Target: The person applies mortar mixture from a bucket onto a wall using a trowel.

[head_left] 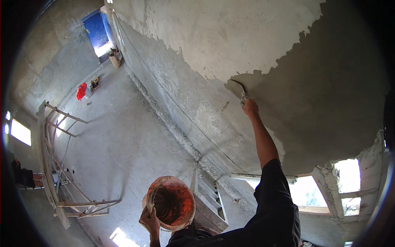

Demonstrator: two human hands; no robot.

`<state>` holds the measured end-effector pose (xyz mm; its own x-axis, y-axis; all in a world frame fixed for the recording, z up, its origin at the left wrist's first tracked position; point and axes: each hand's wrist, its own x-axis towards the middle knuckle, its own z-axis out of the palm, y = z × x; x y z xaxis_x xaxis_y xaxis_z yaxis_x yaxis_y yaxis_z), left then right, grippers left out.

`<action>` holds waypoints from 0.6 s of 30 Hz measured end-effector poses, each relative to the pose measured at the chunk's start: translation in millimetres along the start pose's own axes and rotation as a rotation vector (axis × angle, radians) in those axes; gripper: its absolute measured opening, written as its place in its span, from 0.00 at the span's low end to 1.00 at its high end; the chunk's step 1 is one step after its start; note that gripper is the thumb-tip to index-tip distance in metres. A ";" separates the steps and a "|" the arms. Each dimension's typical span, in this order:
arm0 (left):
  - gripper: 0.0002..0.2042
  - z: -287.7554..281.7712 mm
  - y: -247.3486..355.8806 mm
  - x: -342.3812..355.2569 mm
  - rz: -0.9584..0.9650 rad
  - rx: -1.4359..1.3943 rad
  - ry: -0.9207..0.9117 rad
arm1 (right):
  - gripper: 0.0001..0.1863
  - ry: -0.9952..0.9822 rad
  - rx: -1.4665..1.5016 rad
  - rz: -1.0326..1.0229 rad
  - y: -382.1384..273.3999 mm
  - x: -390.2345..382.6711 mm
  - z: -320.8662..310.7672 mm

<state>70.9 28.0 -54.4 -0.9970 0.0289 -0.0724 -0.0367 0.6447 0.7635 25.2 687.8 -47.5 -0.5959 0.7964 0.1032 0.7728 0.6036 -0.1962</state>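
My right hand point(250, 108) is closed round the handle of a plastering trowel point(236, 88), arm stretched out to the wall. The trowel's blade lies at the border between a dark, wet-looking plaster coat point(329, 94) and the paler wall point(234, 37); whether it presses flat I cannot tell. Low in the view, my left hand point(150, 222) grips the rim of an orange-red bucket point(181, 208). The bucket is tilted so its inside shows, smeared with grey mortar, with a dark mass toward the bottom.
A wooden trestle frame point(51, 164) stands at left on the concrete floor point(119, 136). Beneath me is a wooden plank structure point(207, 210). A blue door point(96, 33), a sack point(115, 59) and a red object point(81, 91) are far off. Window openings point(308, 191) are at right.
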 end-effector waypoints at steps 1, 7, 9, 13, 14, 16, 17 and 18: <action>0.09 -0.3 6.1 0.9 0.001 -0.028 -0.003 | 0.19 0.011 -0.051 -0.035 4.9 6.3 -5.6; 0.10 -2.5 0.3 2.7 -0.029 -0.057 -0.019 | 0.22 0.114 0.075 -0.054 -28.2 -3.3 -47.9; 0.11 -1.9 -0.8 1.5 -0.033 -0.070 -0.032 | 0.23 0.143 0.149 -0.062 -25.0 -5.2 -41.6; 0.11 -0.9 -1.1 3.0 -0.022 -0.041 -0.026 | 0.21 0.010 -0.007 -0.125 -19.0 -8.2 -4.4; 0.10 -0.9 -2.4 2.4 -0.034 -0.048 -0.031 | 0.20 -0.100 0.019 -0.102 -19.9 -7.7 2.3; 0.10 -2.1 0.6 -0.2 -0.037 -0.078 -0.018 | 0.19 -0.073 -0.002 -0.053 -19.3 -5.8 19.3; 0.10 -1.6 1.5 -0.6 -0.041 -0.109 -0.014 | 0.18 -0.047 -0.031 0.001 -16.2 -2.0 25.4; 0.10 -1.5 -0.3 -1.7 -0.041 -0.110 -0.010 | 0.18 -0.046 -0.029 -0.001 -9.5 3.9 28.8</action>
<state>72.5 26.6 -53.6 -0.9938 0.0125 -0.1108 -0.0850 0.5580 0.8254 9.3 684.1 -73.3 -0.6057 0.7935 0.0586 0.7776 0.6060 -0.1678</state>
